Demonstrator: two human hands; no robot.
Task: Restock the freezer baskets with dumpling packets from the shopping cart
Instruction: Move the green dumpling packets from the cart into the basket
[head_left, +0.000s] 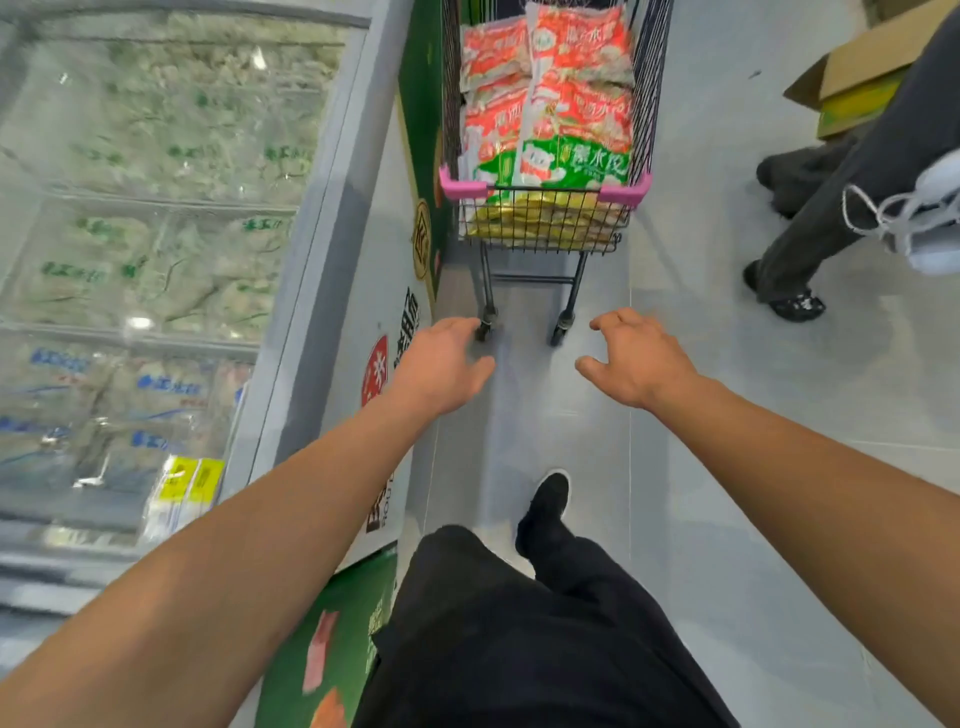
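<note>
A wire shopping cart (545, 234) with pink corner bumpers stands ahead in the aisle, beside the freezer. Red and green dumpling packets (561, 104) are piled in it, with yellow packets below. My left hand (441, 366) and my right hand (636, 358) both reach forward, empty, fingers loosely spread, short of the cart's near end. The chest freezer (322, 218) lies to my left. Under its glass lid, baskets hold green-labelled packets (171, 171) at the far end and blue-labelled packets (114, 395) nearer me.
Another person's legs in dark trousers (810, 234) stand at the right, with a cardboard box (857, 67) on the floor behind. My own leg and black shoe (545, 504) step forward on the grey tiled floor. Yellow price tags (189, 483) sit at the freezer's edge.
</note>
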